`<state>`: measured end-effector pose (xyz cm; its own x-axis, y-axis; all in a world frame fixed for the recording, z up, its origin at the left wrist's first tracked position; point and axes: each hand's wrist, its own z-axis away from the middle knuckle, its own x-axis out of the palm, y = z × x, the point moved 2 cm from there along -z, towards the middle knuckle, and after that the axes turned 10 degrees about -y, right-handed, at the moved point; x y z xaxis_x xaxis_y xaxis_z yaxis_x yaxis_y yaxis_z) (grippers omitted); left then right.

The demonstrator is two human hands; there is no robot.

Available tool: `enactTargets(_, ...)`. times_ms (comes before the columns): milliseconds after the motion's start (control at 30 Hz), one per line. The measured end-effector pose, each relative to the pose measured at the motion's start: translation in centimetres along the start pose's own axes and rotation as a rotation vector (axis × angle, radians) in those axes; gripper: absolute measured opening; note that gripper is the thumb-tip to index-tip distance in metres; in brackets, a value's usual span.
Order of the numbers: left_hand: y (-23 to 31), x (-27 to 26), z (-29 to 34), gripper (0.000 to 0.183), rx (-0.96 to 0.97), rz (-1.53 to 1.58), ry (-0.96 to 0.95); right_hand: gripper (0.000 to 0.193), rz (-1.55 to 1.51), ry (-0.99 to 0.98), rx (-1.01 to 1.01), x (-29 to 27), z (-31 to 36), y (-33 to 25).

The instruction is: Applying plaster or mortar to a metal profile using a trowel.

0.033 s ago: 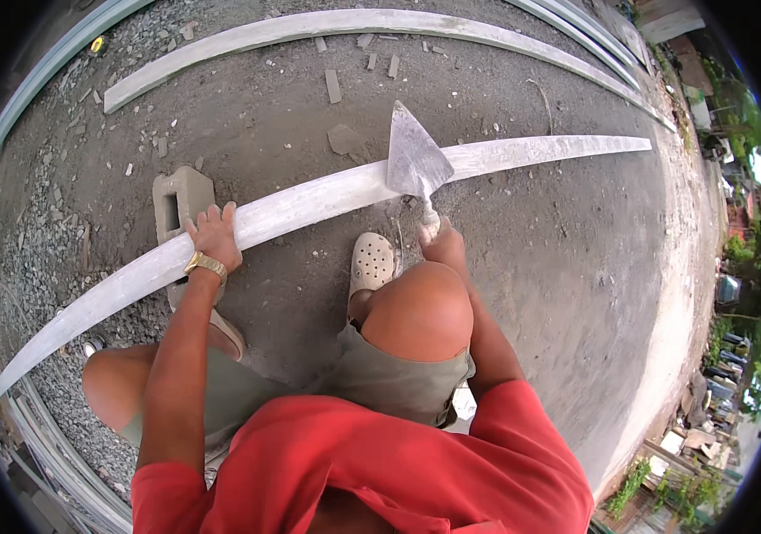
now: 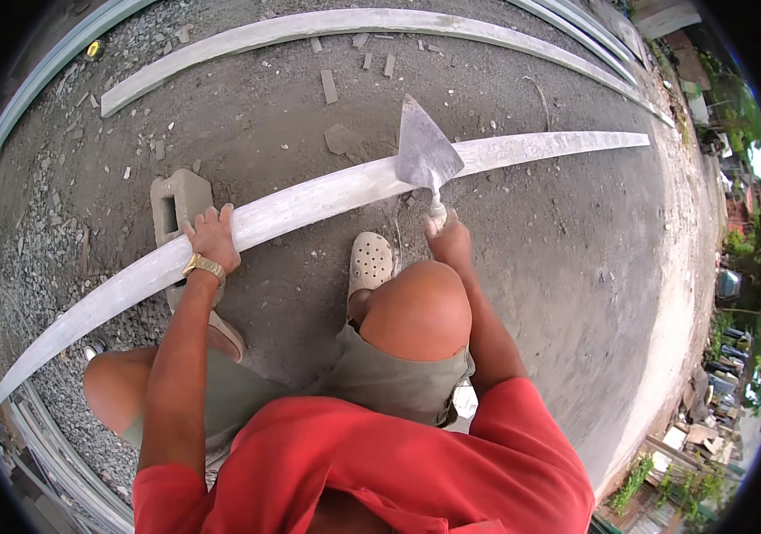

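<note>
A long pale plank (image 2: 309, 206), whitish and dusty, stretches across in front of me, bowed by the lens. My left hand (image 2: 212, 242) lies across its left part, fingers hooked over the far edge, a gold-coloured watch on the wrist. Under the plank there, a grey hollow concrete block (image 2: 186, 191) juts out. My right hand (image 2: 451, 242) is closed round the whitish handle of a pointed trowel (image 2: 427, 151). The trowel's grey blade overlaps the plank right of its middle, tip pointing away from me; whether it touches the wood I cannot tell.
Another pale plank (image 2: 291, 28) lies farther off on the grey dirt. Small broken pieces (image 2: 329, 86) are scattered near it. Long metal-like strips (image 2: 51, 445) lie at lower left, beside gravel (image 2: 60, 231). My foot in a beige clog (image 2: 371, 260) stands near the plank.
The trowel and my right hand have shifted slightly to the right along the plank. My left hand keeps its place on the wood.
</note>
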<state>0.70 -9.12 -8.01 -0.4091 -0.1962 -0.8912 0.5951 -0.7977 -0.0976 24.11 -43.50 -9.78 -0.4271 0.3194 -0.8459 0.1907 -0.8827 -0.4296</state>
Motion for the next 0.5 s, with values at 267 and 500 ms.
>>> enactTargets(267,2.1,-2.0,-0.1,0.078,0.013,0.006,-0.065,0.032,-0.380,0.348,0.146,0.5,-4.3,8.5)
enactTargets(500,0.6,-0.8,0.0,0.095,-0.029,-0.030,-0.074,0.037,-0.229,0.189,0.079,0.4,-1.3,4.1)
